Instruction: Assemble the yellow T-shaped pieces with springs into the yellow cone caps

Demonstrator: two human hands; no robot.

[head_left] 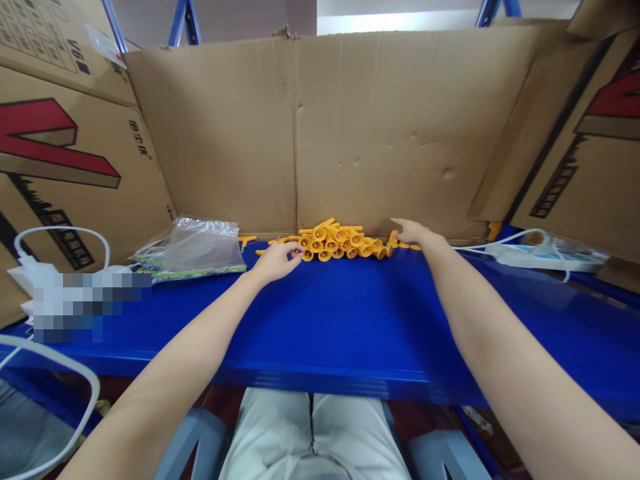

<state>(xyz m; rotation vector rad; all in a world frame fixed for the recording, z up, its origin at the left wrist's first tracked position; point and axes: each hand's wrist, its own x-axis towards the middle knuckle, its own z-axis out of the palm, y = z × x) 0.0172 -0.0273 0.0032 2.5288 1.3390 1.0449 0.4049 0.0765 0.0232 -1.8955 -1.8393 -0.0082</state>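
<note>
A stacked pile of yellow plastic pieces (338, 245) lies against the cardboard at the back of the blue tabletop. Their round cup-shaped ends face me, with small shiny spots inside. My left hand (278, 262) is at the pile's left end, thumb and forefinger curved apart beside the outermost cups. At the opposite end, my right hand (412, 231) has its fingers stretched out over a yellow piece (393, 238), seemingly touching it. A T-shaped yellow piece (247, 239) with a thin metal spiral lies left of the pile. My left hand partly hides some pieces.
Tall cardboard (380, 127) walls the back, with printed boxes (65, 153) at the sides. Clear plastic bags (200, 247) lie left on the blue table (330, 320). White cables and a power strip (545, 257) are at right; a white plug with cable (37, 270) stands far left.
</note>
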